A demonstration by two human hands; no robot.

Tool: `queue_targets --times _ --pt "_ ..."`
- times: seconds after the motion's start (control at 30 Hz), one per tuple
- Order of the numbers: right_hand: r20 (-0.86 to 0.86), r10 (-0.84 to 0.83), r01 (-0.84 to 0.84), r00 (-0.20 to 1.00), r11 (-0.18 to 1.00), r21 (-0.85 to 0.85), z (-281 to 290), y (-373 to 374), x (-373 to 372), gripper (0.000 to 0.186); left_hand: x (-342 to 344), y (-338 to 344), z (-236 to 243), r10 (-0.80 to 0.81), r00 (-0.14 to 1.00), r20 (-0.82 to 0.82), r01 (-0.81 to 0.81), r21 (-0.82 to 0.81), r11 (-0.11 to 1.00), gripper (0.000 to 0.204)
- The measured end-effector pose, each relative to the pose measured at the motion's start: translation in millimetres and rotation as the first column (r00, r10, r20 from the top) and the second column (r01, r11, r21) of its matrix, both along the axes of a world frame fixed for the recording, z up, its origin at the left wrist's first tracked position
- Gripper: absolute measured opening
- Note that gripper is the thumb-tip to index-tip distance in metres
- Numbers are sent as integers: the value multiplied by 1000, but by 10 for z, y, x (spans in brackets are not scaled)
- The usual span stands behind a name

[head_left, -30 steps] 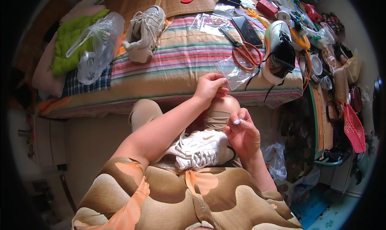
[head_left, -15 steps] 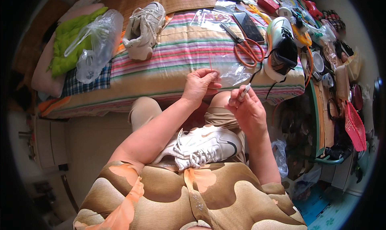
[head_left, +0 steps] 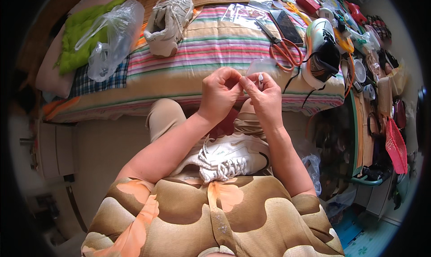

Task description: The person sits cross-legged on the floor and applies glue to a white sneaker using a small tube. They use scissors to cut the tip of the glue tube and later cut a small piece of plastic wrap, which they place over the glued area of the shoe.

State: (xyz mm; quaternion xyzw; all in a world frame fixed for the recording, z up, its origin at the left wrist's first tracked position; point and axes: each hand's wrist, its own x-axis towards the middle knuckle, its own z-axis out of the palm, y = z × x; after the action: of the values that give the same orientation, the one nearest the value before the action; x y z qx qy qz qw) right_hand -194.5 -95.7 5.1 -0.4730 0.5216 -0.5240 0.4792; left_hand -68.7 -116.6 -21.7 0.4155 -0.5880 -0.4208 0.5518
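My left hand (head_left: 220,90) and my right hand (head_left: 264,91) meet above my knees, fingertips touching. The left one is closed in a pinch; what it grips is hidden or too small to name. In the right one is a small white tube (head_left: 260,79). A white sneaker (head_left: 233,154) with white laces lies on its side across my lap. On the striped bed cover ahead lie orange-handled scissors (head_left: 287,55), a clear plastic bag (head_left: 256,64), a black phone (head_left: 285,28), a cream sneaker (head_left: 168,25) and a white-and-black shoe (head_left: 321,55).
A green cushion (head_left: 80,43) and a translucent bag (head_left: 105,55) are at the back left. Many small items crowd the bed's right end, beside a pink mesh basket (head_left: 396,147). A white cabinet (head_left: 56,149) stands left of me, plastic bags (head_left: 312,167) low on the right.
My right hand has risen and moved left with the white tube, and my left hand has shifted to meet it, so the fingertips now touch. The view has shifted slightly.
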Motion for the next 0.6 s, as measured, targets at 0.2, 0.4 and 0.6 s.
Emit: queue_targets --times 0.2,0.4,0.6 --pt "126 -9 13 992 1000 -23 -33 42 -2 14 58 80 30 -59 998 -32 60 16 998 6" --pt "108 8 -7 994 1000 -7 -132 51 -48 11 112 115 102 -107 987 -116 131 221 967 11" --pt "125 18 -17 992 1000 -8 -105 98 -33 12 193 145 101 -191 975 -114 213 238 947 13"
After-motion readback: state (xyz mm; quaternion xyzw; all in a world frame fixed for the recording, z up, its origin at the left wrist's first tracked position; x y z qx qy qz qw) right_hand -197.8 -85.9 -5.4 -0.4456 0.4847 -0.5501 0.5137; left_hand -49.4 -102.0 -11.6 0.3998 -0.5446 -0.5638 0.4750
